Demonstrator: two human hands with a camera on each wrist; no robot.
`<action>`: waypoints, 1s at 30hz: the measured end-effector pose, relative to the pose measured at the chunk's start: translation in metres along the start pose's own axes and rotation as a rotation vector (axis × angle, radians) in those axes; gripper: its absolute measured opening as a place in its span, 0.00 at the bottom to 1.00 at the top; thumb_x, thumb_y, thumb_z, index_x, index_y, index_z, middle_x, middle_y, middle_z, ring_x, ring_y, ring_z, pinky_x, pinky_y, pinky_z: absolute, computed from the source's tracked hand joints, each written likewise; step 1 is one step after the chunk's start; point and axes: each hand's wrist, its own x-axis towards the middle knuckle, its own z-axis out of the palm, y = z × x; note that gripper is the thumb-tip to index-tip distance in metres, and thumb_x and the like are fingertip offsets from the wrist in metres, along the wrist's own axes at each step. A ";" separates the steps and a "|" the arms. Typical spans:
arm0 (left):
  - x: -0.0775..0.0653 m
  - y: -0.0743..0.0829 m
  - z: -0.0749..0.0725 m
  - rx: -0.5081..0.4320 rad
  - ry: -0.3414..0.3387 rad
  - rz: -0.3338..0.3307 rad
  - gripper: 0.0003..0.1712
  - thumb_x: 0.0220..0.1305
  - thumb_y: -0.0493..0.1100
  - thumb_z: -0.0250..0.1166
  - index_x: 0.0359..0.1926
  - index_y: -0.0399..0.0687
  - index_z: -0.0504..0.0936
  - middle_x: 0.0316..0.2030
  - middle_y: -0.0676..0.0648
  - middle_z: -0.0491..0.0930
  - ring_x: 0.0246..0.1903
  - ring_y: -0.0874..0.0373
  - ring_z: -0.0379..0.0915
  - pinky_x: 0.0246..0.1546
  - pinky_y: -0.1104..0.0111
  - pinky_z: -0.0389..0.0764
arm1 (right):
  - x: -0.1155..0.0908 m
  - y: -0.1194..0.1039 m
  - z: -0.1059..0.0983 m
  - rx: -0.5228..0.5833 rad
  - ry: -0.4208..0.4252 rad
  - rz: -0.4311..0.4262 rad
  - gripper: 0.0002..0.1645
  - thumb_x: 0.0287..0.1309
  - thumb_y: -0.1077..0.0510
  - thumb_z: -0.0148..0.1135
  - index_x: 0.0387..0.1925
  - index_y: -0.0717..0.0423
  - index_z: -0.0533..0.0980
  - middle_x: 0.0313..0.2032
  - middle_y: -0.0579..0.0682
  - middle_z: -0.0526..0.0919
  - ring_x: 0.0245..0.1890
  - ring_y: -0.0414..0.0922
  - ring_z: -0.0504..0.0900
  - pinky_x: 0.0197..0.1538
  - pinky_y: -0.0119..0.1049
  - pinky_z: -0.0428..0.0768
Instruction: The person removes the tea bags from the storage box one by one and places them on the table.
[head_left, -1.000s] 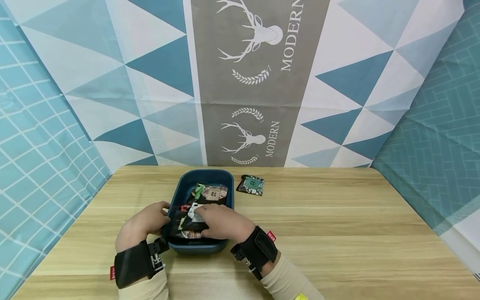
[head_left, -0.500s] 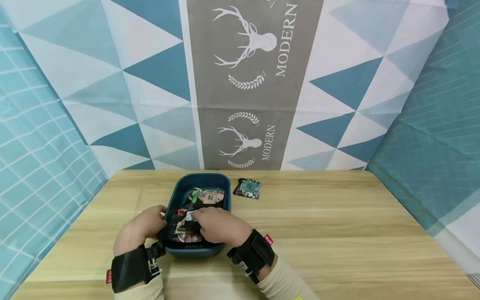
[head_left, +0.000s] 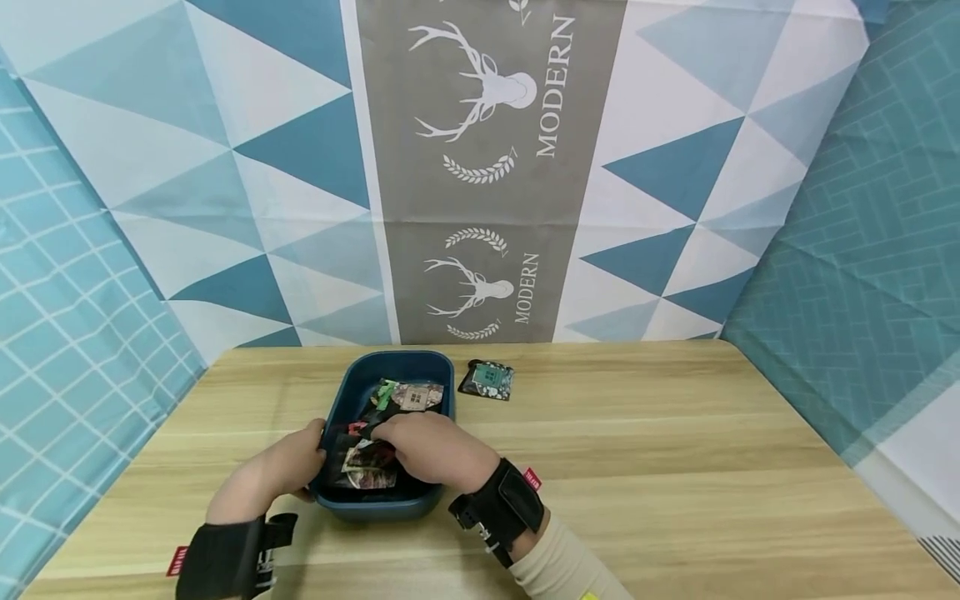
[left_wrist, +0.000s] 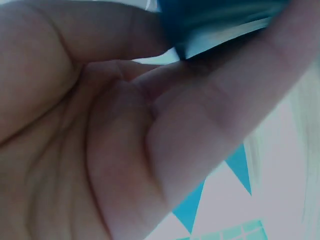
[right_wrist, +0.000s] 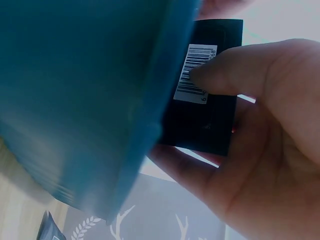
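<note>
A dark blue plastic bin (head_left: 390, 507) stands on the wooden table with several small black packets inside. My left hand (head_left: 296, 460) holds the bin's left wall; in the left wrist view the thumb and fingers lie on either side of the blue edge (left_wrist: 215, 25). Over the bin, my right hand (head_left: 433, 450) pinches a flat black packet with a white barcode label (right_wrist: 200, 125) between thumb and fingers. A floral packet with a green corner (head_left: 408, 395) lies at the back of the bin. Another printed packet (head_left: 367, 473) lies near its front.
A small black packet with a green label (head_left: 487, 379) lies on the table (head_left: 637, 467) just right of the bin. Behind the table rises a patterned cloth wall (head_left: 472, 192), with blue-green side walls (head_left: 67, 333).
The right hand has lifted and tilted its packet, so the white label seen earlier on top no longer shows in the head view. The left hand has shifted lower along the bin's side.
</note>
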 end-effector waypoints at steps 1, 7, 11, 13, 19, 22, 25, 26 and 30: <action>0.000 -0.002 0.001 -0.020 -0.003 -0.003 0.30 0.67 0.27 0.40 0.65 0.20 0.38 0.57 0.12 0.50 0.37 0.35 0.77 0.28 0.58 0.83 | 0.000 0.000 -0.001 -0.005 0.004 -0.006 0.19 0.64 0.62 0.52 0.54 0.47 0.75 0.46 0.43 0.81 0.46 0.36 0.79 0.46 0.25 0.76; 0.002 -0.012 0.013 -0.092 0.026 -0.058 0.41 0.67 0.30 0.42 0.68 0.32 0.22 0.31 0.23 0.70 0.17 0.44 0.78 0.21 0.58 0.80 | 0.001 0.001 0.000 0.019 -0.002 -0.007 0.20 0.65 0.63 0.49 0.55 0.46 0.74 0.47 0.42 0.82 0.44 0.35 0.80 0.42 0.24 0.76; 0.003 -0.017 0.019 -0.060 0.079 -0.064 0.44 0.65 0.30 0.42 0.68 0.37 0.20 0.19 0.36 0.72 0.13 0.47 0.76 0.17 0.58 0.79 | 0.000 0.003 0.000 0.045 0.004 0.005 0.21 0.65 0.64 0.48 0.55 0.45 0.75 0.47 0.41 0.82 0.43 0.34 0.80 0.39 0.22 0.75; 0.002 -0.017 0.020 -0.036 0.082 -0.052 0.43 0.65 0.30 0.41 0.68 0.36 0.21 0.20 0.36 0.73 0.13 0.47 0.76 0.17 0.59 0.78 | -0.001 0.005 -0.002 0.059 0.025 0.007 0.21 0.65 0.64 0.47 0.55 0.44 0.75 0.47 0.40 0.82 0.42 0.33 0.79 0.40 0.22 0.74; 0.004 -0.017 0.022 0.035 0.072 -0.019 0.39 0.65 0.30 0.38 0.68 0.32 0.23 0.24 0.35 0.76 0.14 0.49 0.76 0.18 0.60 0.76 | -0.013 0.020 -0.019 0.164 0.083 0.051 0.22 0.66 0.64 0.46 0.57 0.45 0.73 0.55 0.42 0.79 0.54 0.37 0.77 0.53 0.28 0.75; 0.006 -0.015 0.023 0.063 0.073 -0.019 0.39 0.66 0.31 0.38 0.68 0.32 0.23 0.22 0.37 0.77 0.14 0.50 0.76 0.21 0.61 0.75 | -0.019 0.030 -0.028 0.201 0.103 0.083 0.24 0.66 0.64 0.46 0.60 0.46 0.71 0.57 0.45 0.77 0.52 0.40 0.78 0.52 0.30 0.75; 0.008 -0.013 0.024 0.072 0.080 -0.019 0.40 0.66 0.31 0.39 0.68 0.32 0.22 0.20 0.39 0.76 0.13 0.50 0.75 0.20 0.61 0.75 | -0.024 0.041 -0.035 0.215 0.134 0.112 0.24 0.66 0.65 0.45 0.61 0.48 0.70 0.55 0.46 0.78 0.44 0.41 0.80 0.47 0.32 0.76; 0.008 -0.013 0.024 0.071 0.083 -0.019 0.41 0.66 0.31 0.39 0.68 0.32 0.21 0.19 0.39 0.76 0.13 0.50 0.75 0.19 0.61 0.75 | -0.026 0.045 -0.037 0.221 0.143 0.126 0.24 0.66 0.64 0.44 0.61 0.48 0.71 0.54 0.47 0.79 0.43 0.41 0.80 0.47 0.32 0.76; 0.009 -0.011 0.024 0.090 0.094 -0.022 0.41 0.66 0.31 0.41 0.68 0.32 0.22 0.19 0.38 0.77 0.13 0.50 0.75 0.17 0.62 0.74 | -0.034 0.063 -0.040 0.259 0.187 0.200 0.23 0.66 0.65 0.44 0.59 0.50 0.72 0.52 0.49 0.80 0.42 0.41 0.79 0.45 0.35 0.76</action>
